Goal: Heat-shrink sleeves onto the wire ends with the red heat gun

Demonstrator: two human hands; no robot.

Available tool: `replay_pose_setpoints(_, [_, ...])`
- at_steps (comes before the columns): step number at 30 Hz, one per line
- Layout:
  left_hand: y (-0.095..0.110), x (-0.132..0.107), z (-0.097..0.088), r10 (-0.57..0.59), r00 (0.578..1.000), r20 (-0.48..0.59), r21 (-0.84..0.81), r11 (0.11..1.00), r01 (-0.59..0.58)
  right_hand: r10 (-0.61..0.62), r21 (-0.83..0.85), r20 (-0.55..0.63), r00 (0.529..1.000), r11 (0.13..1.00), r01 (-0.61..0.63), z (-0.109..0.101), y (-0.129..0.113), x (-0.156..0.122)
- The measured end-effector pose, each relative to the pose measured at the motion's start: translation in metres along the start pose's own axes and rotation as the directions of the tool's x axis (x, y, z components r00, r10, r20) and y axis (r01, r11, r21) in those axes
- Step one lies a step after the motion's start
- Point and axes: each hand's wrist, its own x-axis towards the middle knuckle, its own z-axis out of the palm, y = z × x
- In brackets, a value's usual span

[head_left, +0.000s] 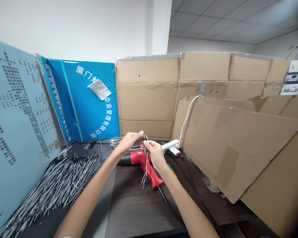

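A small bunch of black and white wires [145, 167] hangs down between my two hands. My right hand [155, 153] pinches the bunch just below its top ends, thumb toward me. At those top ends, my left hand [132, 141] has its thumb and fingers closed; its fingertips are partly hidden, but they seem to grip the same wires. Behind and below my hands lies a red heat gun [152, 177] with a black nozzle pointing left. The hanging wires cover part of its body. A big pile of black and white wires [62, 181] is at the left.
A white power strip [171, 145] with plugs and black cords lies right of my hands. More wires [116, 142] lie behind my left hand. Cardboard panels [149, 99] and a blue printed board [89, 109] wall the dark table [129, 211]; a loose cardboard sheet [238, 138] leans at right.
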Motion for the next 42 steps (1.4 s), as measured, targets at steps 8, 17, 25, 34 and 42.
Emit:
replay_pose_setpoints(8, [0.005, -0.008, -0.010, -0.135, 0.978, 0.160, 0.413, 0.909, 0.058, -0.103, 0.023, -0.067, 0.992, 0.994, 0.104, 0.001, -0.013, -0.001])
replay_pose_setpoints(17, [-0.012, -0.008, 0.035, 0.282, 0.958, 0.053, 0.367, 0.887, -0.281, -0.171, 0.106, -0.117, 0.978, 0.977, 0.183, -0.004, -0.018, 0.005])
replay_pose_setpoints(25, [-0.034, -0.003, 0.052, 0.287, 0.946, -0.149, 0.088, 0.957, -0.277, -0.129, 0.175, -0.190, 0.973, 0.971, 0.163, -0.001, -0.018, 0.004])
replay_pose_setpoints(34, [-0.027, -0.005, 0.051, 0.270, 0.958, -0.097, 0.065, 0.962, -0.265, -0.084, 0.165, -0.200, 0.976, 0.979, 0.118, -0.001, -0.023, 0.002])
replay_pose_setpoints(42, [-0.029, -0.006, 0.052, 0.226, 0.967, -0.119, 0.047, 0.974, -0.222, -0.049, 0.203, -0.212, 0.976, 0.975, 0.093, 0.003, -0.019, 0.001])
